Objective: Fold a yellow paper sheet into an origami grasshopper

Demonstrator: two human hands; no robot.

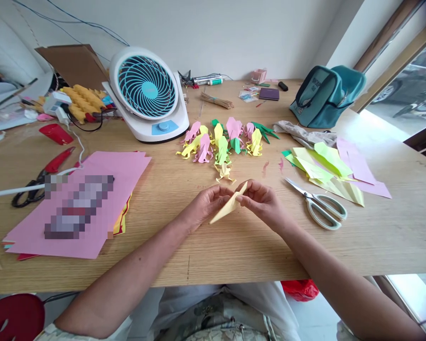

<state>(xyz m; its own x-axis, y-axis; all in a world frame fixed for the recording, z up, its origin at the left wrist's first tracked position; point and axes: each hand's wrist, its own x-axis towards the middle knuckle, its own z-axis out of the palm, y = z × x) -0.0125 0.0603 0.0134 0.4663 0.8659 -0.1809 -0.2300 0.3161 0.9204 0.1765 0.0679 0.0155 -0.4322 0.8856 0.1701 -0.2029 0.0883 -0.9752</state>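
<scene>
A pale yellow folded paper (228, 208), narrow and pointed at its lower left end, is held above the wooden table. My left hand (213, 201) grips its left side, with the fingers partly behind the paper. On the other side my right hand (259, 199) pinches its upper end between thumb and fingers. Just beyond the hands sits a small pale yellow origami frog (223, 172). Behind it stands a cluster of folded paper figures in pink, yellow and green, among them a pink one (203, 149) and a light green one (222, 150).
White-handled scissors (324, 208) and loose coloured paper sheets (323, 166) lie at right. Pink paper (124, 166), bearing a blurred-out object, lies at left near red-and-black scissors (44, 177). Behind are a fan (147, 90), a bundle of sticks (216, 100) and a teal bag (315, 97).
</scene>
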